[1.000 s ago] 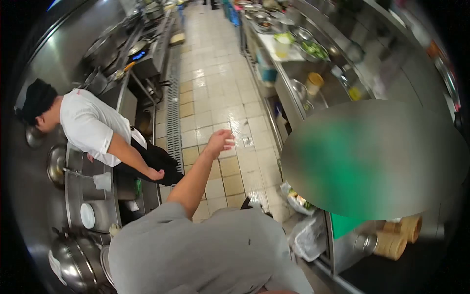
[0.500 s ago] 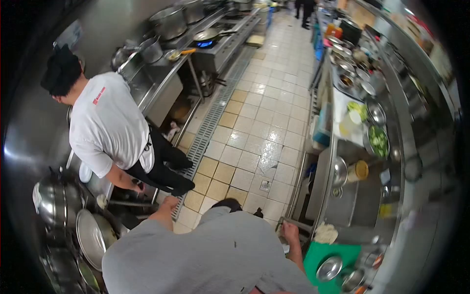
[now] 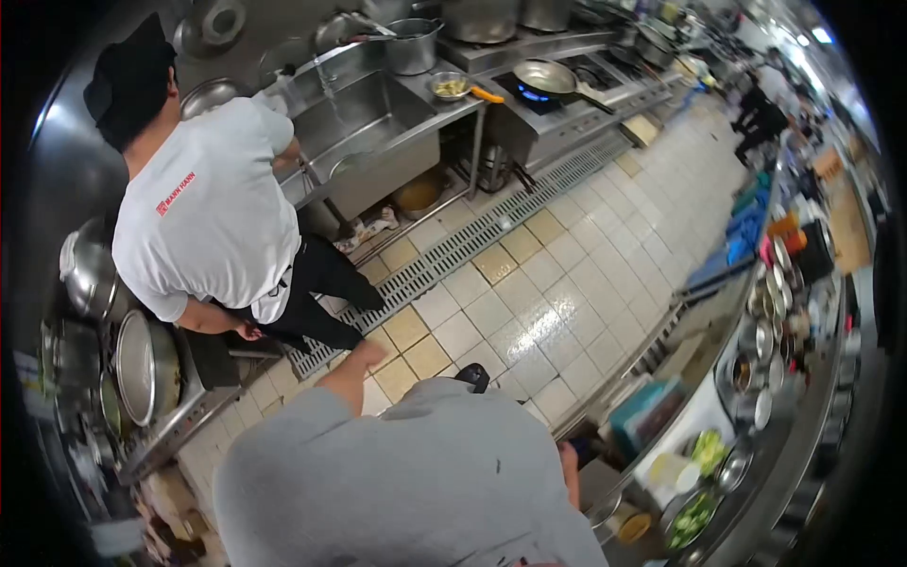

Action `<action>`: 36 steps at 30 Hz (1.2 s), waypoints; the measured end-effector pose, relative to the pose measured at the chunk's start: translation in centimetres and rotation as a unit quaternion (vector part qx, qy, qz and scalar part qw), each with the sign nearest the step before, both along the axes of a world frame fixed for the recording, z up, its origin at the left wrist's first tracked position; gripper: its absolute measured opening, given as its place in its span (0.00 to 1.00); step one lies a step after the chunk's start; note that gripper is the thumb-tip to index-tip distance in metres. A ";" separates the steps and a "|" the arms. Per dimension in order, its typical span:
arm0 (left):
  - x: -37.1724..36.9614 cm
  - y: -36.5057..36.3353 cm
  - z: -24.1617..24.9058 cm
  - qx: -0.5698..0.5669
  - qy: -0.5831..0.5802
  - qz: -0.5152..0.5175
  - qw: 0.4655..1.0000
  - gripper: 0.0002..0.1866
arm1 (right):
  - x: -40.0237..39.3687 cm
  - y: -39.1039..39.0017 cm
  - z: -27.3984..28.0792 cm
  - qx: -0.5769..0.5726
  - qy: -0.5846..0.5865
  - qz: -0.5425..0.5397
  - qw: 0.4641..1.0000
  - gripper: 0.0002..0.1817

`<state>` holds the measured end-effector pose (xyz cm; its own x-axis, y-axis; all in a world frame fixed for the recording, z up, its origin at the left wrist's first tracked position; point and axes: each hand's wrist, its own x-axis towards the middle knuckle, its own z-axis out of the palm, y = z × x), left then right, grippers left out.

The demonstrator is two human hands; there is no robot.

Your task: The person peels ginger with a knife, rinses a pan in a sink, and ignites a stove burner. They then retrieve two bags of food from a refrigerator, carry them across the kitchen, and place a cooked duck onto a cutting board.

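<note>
My left hand [image 3: 371,353] hangs low over the tiled floor [image 3: 463,337], beside the legs of a co-worker [image 3: 203,217]. It is blurred, and nothing can be made out in it. Only a small part of my right hand [image 3: 569,461] shows past my grey shirt [image 3: 397,472]; its fingers are hidden. A yellowish container [image 3: 627,523] and the right counter's edge are nearest to it.
On the left are a sink [image 3: 368,118] and a stove with a pan [image 3: 545,77] over a blue flame. A floor drain [image 3: 453,250] runs alongside. Bowls of green vegetables [image 3: 692,520] stand on the right counter. More people [image 3: 761,113] are far off.
The view has turned, bringing the sink and stove further into sight. My right hand is now mostly hidden. The co-worker's far arm now reaches to the sink.
</note>
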<state>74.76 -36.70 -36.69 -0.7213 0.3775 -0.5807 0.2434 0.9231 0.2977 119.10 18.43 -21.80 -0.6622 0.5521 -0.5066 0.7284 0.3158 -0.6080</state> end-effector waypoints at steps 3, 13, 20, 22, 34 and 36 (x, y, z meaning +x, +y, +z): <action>-7.1 18.4 21.6 0.147 0.025 0.176 0.973 0.21 | 2.4 2.6 -5.3 -0.057 -0.081 -0.006 0.995 0.17; -21.2 30.6 29.5 0.454 -0.144 0.332 0.814 0.19 | -16.8 15.2 -0.1 -0.025 -0.189 0.124 0.974 0.16; -44.1 14.6 30.9 0.648 0.010 0.523 0.554 0.09 | -35.1 28.3 -7.6 0.182 -0.132 0.228 0.947 0.13; -53.0 10.2 31.2 0.706 0.025 0.536 0.462 0.05 | -39.8 28.9 -11.0 0.145 -0.025 0.080 0.986 0.11; -94.3 -2.7 25.4 0.701 -0.014 0.554 0.449 0.09 | -65.9 11.7 -1.5 -0.205 -0.102 0.055 0.972 0.16; -94.8 -0.3 28.0 0.166 0.381 0.377 0.828 0.13 | -74.9 7.2 9.2 -0.124 -0.181 0.060 0.974 0.16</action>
<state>-20.01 -37.02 -8.66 -0.9336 -0.2997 0.1965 -0.1310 0.7957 0.5914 44.17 25.64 -12.62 -0.4679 0.3130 -0.8265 0.8759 0.2890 -0.3864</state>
